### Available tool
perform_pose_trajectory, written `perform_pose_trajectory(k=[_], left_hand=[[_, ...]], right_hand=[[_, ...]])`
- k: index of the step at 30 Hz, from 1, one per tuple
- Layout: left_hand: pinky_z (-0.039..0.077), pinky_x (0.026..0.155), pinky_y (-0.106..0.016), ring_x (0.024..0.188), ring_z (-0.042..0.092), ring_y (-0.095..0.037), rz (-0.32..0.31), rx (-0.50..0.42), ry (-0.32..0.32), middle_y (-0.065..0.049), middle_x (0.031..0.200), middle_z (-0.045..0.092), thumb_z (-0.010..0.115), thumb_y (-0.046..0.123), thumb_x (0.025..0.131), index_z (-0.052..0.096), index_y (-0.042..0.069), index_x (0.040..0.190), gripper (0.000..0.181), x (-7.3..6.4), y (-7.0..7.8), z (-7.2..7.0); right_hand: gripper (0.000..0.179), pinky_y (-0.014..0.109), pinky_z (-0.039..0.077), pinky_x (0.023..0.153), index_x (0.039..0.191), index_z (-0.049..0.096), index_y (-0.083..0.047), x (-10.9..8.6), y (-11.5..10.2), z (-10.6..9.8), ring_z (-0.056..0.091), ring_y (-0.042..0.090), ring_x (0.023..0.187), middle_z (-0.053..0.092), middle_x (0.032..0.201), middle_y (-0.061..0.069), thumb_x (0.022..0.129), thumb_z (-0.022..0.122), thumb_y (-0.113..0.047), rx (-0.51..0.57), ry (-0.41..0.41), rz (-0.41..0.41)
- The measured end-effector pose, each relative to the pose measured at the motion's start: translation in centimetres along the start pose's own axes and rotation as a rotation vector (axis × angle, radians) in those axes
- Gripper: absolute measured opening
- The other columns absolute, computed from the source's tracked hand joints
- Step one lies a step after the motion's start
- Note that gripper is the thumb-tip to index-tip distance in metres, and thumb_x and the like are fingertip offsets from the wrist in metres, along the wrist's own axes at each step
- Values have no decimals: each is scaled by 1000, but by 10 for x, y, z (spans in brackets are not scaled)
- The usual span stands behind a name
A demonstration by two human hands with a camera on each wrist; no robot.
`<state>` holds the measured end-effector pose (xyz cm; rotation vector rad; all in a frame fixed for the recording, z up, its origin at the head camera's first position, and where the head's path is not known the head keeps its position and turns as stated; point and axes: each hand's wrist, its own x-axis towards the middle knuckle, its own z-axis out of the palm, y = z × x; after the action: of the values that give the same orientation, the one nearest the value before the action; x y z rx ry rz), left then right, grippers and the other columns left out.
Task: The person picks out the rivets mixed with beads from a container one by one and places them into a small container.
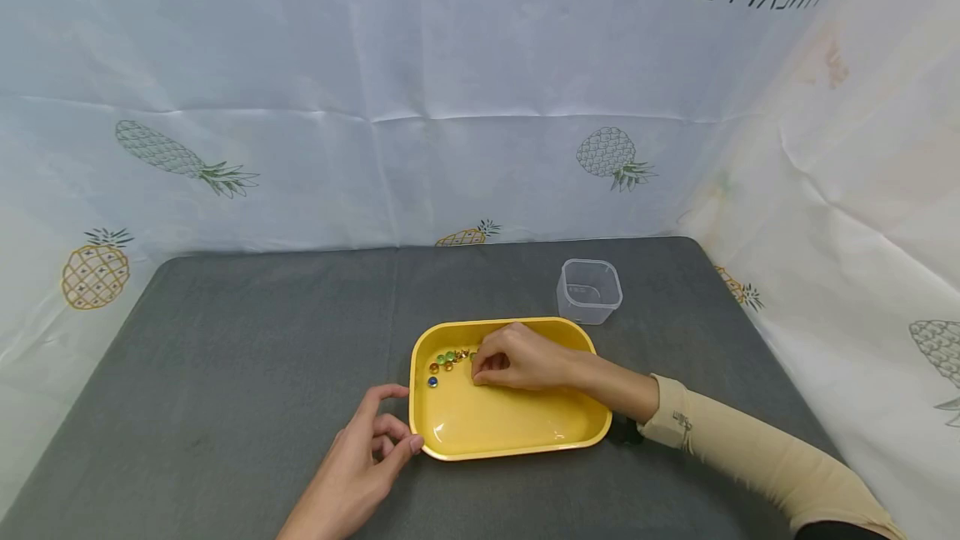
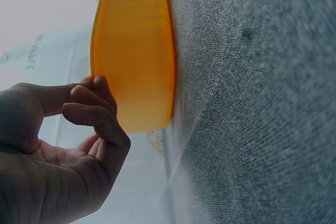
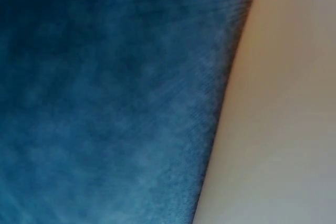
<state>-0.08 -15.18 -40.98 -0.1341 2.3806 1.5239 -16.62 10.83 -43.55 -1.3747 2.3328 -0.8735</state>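
A yellow tray lies on the grey table. Its left end is gripped by my left hand, the thumb at the near corner and the index finger against the outer wall; in the left wrist view the fingertips meet at the rim. Toward the far left inside the tray sit several small shiny round beads, green, amber and gold, with a blue bead nearest me. Over the tray floor, right beside the beads, my right hand has its fingers curled, thumb and index tips close together; I cannot tell whether they pinch a bead.
A clear square plastic container stands behind the tray's far right corner. The grey cloth-like tabletop ends at a pineapple-print curtain at the back and sides. The right wrist view shows only blurred dark cloth and a pale surface.
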Motion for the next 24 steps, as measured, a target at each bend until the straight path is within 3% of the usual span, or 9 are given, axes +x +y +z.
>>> perform_pose_trajectory(k=[12, 24], left_hand=[[45, 60, -25, 63, 58, -12, -2, 1, 6, -2, 91, 74, 77, 15, 102, 46, 13, 149, 57, 0, 0, 1], [44, 60, -25, 63, 58, -12, -7, 8, 12, -1, 92, 74, 77, 15, 101, 46, 14, 149, 57, 0, 0, 1]], right_hand=[[3, 18, 57, 74, 100, 82, -15, -1, -3, -5, 61, -5, 79, 75, 90, -5, 101, 80, -18, 63, -13, 10], [5, 19, 57, 75, 101, 82, -16, -4, -7, -14, 61, -5, 81, 75, 91, -7, 101, 80, -20, 68, -61, -35]])
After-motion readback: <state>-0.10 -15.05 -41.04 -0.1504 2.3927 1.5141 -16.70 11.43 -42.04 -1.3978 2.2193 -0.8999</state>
